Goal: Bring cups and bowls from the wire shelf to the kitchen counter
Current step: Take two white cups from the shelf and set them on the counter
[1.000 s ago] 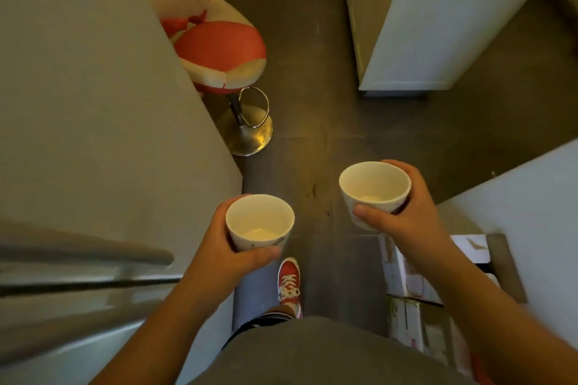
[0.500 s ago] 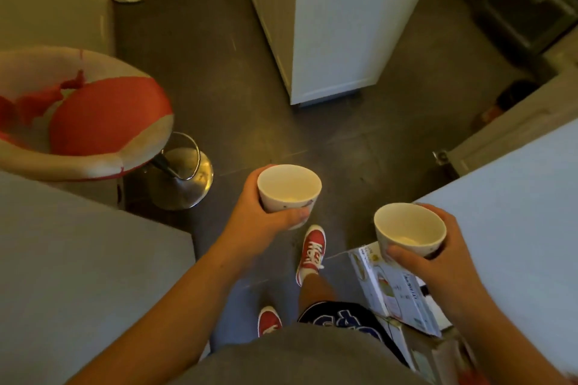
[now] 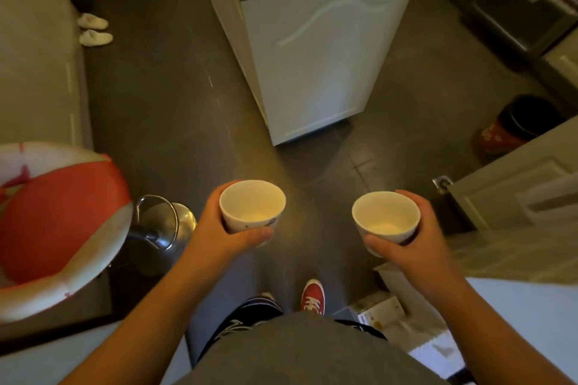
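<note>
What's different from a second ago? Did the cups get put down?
No. The person walked on and turned, so the red stool slid to the left edge, the white cabinet swung to centre, and a red bin appeared on the right. The left hand still holds the left cup, the right hand the right cup.

Home kitchen: white cabinet (image 3: 316,50), red bar stool (image 3: 59,225), slippers (image 3: 93,30) on dark floor (image 3: 162,103).
</note>
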`<state>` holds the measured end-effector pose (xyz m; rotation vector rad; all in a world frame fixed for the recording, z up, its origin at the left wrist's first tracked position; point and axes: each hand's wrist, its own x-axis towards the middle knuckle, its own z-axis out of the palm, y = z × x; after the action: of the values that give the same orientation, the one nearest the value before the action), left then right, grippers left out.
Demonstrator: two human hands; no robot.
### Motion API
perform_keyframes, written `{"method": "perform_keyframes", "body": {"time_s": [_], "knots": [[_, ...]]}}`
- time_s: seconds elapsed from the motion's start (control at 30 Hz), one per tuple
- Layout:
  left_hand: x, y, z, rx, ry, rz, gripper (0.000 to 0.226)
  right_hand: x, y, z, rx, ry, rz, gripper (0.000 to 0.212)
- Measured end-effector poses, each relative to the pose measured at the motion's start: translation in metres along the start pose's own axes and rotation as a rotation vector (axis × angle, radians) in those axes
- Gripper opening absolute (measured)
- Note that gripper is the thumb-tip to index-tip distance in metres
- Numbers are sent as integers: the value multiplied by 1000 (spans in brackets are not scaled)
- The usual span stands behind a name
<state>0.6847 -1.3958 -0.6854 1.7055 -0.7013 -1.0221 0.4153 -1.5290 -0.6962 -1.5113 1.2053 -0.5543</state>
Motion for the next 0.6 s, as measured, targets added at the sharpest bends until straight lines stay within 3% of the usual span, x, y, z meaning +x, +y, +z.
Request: {"method": "perform_keyframes", "body": {"time_s": [0.13, 0.27, 0.43, 0.6], "knots": [[57, 3, -20, 47, 50, -36, 86, 83, -28, 17, 55, -12, -42, 83], [133, 12, -31, 104, 70, 4, 74, 161, -48, 31, 57, 1, -53, 85], [242, 53, -19, 122, -113, 1, 76, 229, -61, 21, 85, 89, -19, 78], [334, 106, 40, 152, -364, 20, 81, 257, -61, -23, 95, 304, 49, 80]]}}
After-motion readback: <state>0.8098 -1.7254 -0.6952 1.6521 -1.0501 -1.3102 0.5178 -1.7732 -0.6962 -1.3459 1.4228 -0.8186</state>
